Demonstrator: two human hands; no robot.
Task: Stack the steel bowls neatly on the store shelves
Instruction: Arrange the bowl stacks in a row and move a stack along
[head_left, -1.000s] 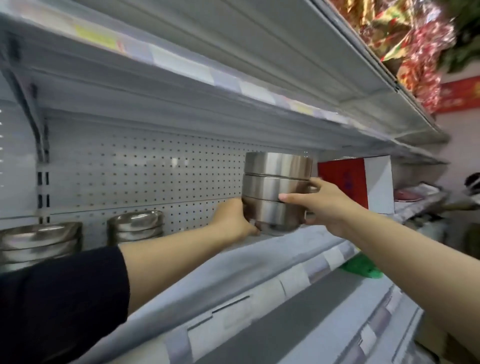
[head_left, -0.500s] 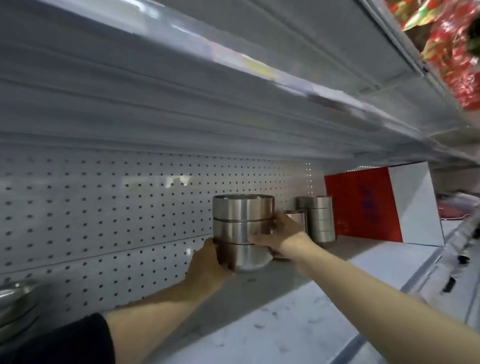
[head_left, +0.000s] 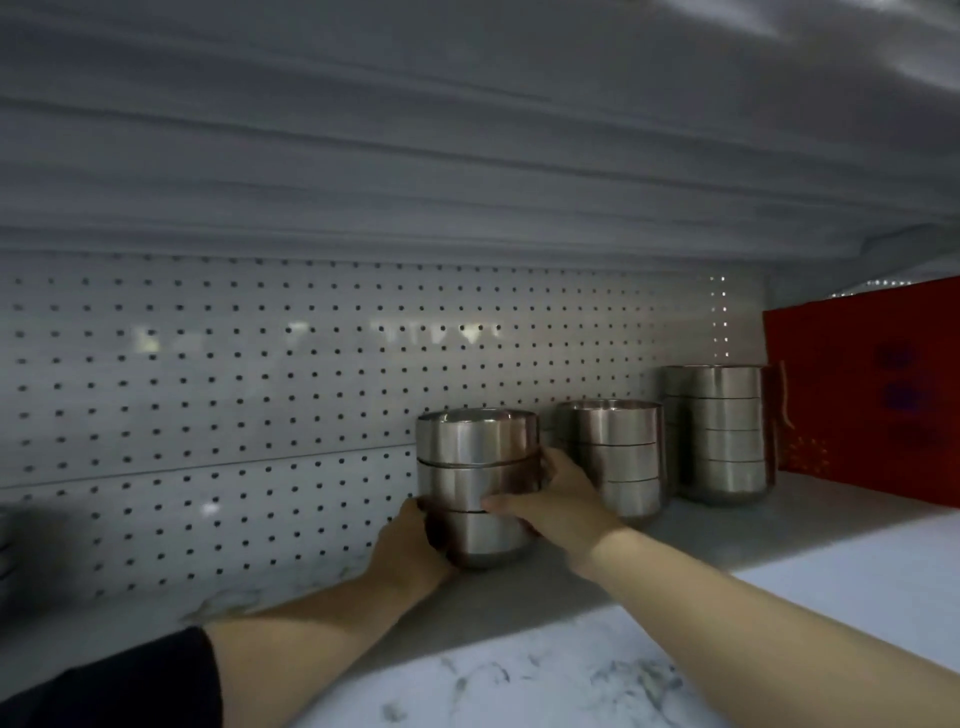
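I have my left hand (head_left: 410, 551) and right hand (head_left: 550, 501) clasped around a three-bowl stack (head_left: 475, 486) resting on the shelf (head_left: 701, 540). Two finished stacks (head_left: 610, 457) stand at three o'clock; only release seems left.

A white wall full of little holes, and a red box.

The pegboard wall (head_left: 260, 395) runs along the back edge of the shelf, under the grey underside of the shelf above (head_left: 415, 156). The red box (head_left: 862, 395) stands upright at the right end, with blurry blue marks and small gold dots on its front.
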